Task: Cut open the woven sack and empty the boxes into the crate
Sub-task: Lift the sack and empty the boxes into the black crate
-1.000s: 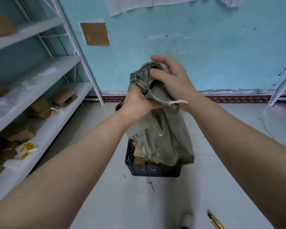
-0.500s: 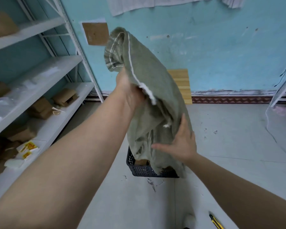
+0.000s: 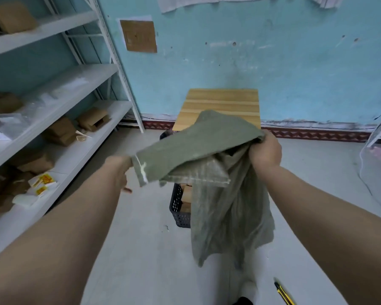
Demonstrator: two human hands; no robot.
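Observation:
A limp green woven sack point(image 3: 209, 168) hangs in mid-air, stretched between my hands. My left hand point(image 3: 121, 172) grips its left stitched edge, and my right hand point(image 3: 264, 150) clutches the bunched cloth at the upper right. The rest of the sack droops down in front of the dark plastic crate point(image 3: 178, 210) on the floor. Brown boxes point(image 3: 186, 197) show inside the crate, mostly hidden behind the sack.
A white shelf rack point(image 3: 59, 89) with brown boxes and yellow packets runs along the left. A wooden stool point(image 3: 220, 102) stands behind the crate against the blue wall. A yellow utility knife point(image 3: 284, 293) lies on the floor at the lower right.
The sack has dropped from high in my left hand to a spread between both hands. My right hand moved up from the sack's lower part to its right end.

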